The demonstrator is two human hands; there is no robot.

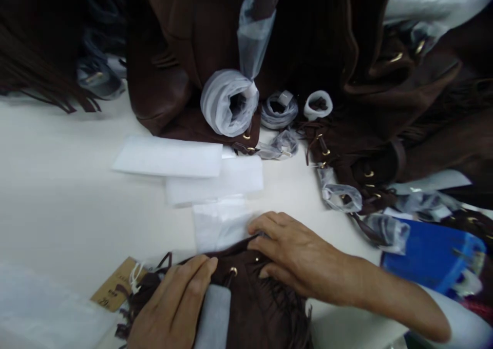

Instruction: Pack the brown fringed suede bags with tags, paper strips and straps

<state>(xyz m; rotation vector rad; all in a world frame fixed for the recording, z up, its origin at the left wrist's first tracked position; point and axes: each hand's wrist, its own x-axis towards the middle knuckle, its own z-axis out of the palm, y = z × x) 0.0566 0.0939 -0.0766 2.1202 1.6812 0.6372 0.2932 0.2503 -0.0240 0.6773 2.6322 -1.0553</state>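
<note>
A dark brown fringed bag (246,292) with metal eyelets lies at the bottom centre. My left hand (173,303) rests flat on its left part, fingers extended and side by side, beside a grey wrapped strip (214,315). My right hand (296,251) grips the bag's upper right edge, its fingertips bent over the rim. A brown paper tag (117,283) on white string sticks out at the left of the bag. Just above the bag lies a thin translucent sheet (217,223).
White foam pieces (169,156) lie on the white table (69,185). Brown bags (162,87) with plastic-wrapped straps (230,102) line the back and right. A blue item (427,256) is at the right, and clear plastic (50,308) at the lower left.
</note>
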